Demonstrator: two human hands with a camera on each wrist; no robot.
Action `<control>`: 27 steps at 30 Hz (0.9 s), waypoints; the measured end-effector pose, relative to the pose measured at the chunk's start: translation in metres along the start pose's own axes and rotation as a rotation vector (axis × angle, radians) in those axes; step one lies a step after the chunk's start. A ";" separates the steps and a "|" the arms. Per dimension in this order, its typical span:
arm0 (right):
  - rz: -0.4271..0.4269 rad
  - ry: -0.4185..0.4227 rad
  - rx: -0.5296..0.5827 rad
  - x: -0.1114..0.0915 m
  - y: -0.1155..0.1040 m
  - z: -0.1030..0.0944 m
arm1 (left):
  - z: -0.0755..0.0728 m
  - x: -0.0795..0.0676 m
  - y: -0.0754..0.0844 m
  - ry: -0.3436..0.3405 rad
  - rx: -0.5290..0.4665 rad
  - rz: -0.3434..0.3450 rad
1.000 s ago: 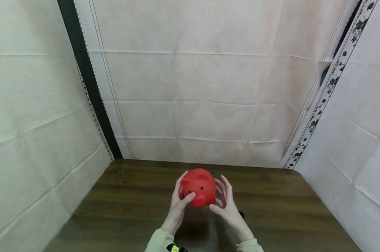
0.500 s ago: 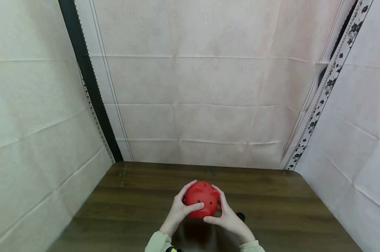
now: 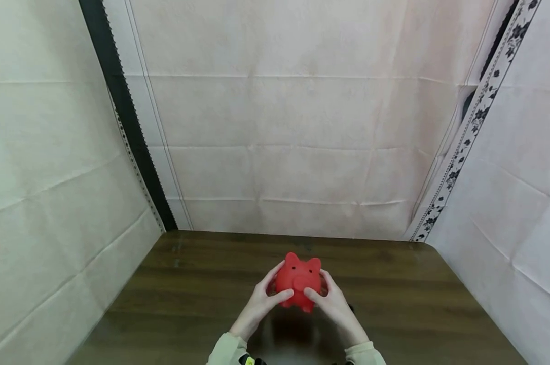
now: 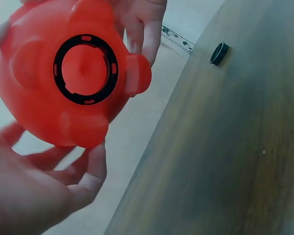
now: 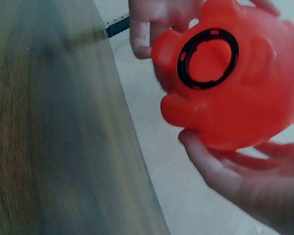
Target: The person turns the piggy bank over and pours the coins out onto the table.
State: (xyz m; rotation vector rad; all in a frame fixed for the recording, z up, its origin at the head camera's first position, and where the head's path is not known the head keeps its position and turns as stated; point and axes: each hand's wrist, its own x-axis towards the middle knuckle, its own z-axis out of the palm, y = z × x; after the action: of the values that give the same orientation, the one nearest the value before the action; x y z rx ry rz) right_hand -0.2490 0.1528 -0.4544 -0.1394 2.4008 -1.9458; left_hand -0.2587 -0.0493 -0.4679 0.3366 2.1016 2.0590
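A red piggy bank [image 3: 298,282] is held up over the table, its snout and dotted eyes toward the head camera. My left hand [image 3: 258,305] grips its left side, thumb across the front. The right hand [image 3: 335,305] holds the opposite side with its thumb near the snout. Some fingers of both hands are hidden behind the body. From below, the left wrist view shows stubby feet and a round opening with a black ring [image 4: 58,81] in the belly. That same black ring [image 5: 183,68] appears in the right wrist view.
A small round black cap [image 4: 219,53] lies on the brown wooden table [image 3: 202,289], mostly hidden behind the right wrist in the head view. Pale cloth [image 3: 275,111] hangs behind the table and along both sides.
The piggy bank has tipped and turned so its face and ears now stand upright toward the head camera. My right hand has come in from beside it to grip it too.
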 end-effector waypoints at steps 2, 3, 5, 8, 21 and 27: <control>0.027 0.004 0.021 0.001 -0.001 0.002 | 0.001 0.001 -0.001 0.024 0.013 -0.022; 0.035 0.009 0.031 0.001 -0.001 0.003 | 0.002 0.001 -0.002 0.031 0.019 -0.028; 0.048 0.022 0.034 0.002 0.000 0.004 | 0.003 0.002 -0.003 0.040 0.025 -0.039; 0.055 0.035 0.027 0.003 0.002 0.004 | 0.004 0.004 -0.005 0.041 0.027 -0.049; -0.049 -0.092 -0.093 0.000 0.007 -0.007 | -0.002 0.002 -0.003 -0.116 0.070 -0.009; -0.127 -0.190 -0.116 -0.003 0.008 -0.011 | -0.002 0.000 -0.003 -0.139 0.060 0.045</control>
State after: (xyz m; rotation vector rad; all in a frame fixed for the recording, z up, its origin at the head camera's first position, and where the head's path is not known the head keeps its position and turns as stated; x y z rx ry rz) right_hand -0.2475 0.1654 -0.4598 -0.4701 2.4315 -1.7487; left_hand -0.2594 -0.0510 -0.4713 0.5251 2.0937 1.9386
